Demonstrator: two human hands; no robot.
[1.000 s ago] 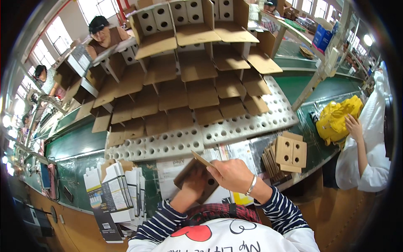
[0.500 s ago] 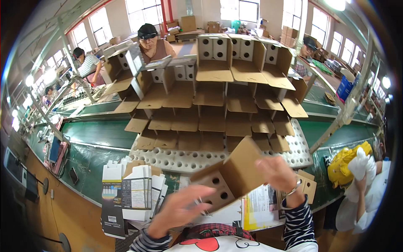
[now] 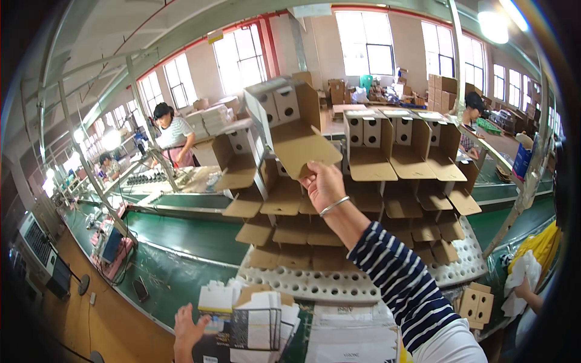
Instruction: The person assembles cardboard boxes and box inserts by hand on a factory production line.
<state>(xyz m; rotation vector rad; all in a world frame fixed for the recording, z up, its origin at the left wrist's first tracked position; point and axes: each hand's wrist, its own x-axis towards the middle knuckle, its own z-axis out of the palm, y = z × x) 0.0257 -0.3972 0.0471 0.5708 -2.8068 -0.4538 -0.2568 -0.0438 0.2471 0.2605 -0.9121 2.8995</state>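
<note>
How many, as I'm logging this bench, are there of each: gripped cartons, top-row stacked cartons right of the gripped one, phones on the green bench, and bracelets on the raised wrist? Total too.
Open carton gripped by the right hand: 1
Top-row open cartons right of it: 3
Dark phone: 1
Metal bracelet: 1
Total: 6

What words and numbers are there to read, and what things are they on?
I won't copy words out, but here is where printing shows:
White sheets on the bench: dark lettering.
Folded black-and-white cartons by the left hand: mostly tiny print, too small to read.
Yellow hanging sign: too small to read.
Open brown box in the right hand: no words that I can make out.
</note>
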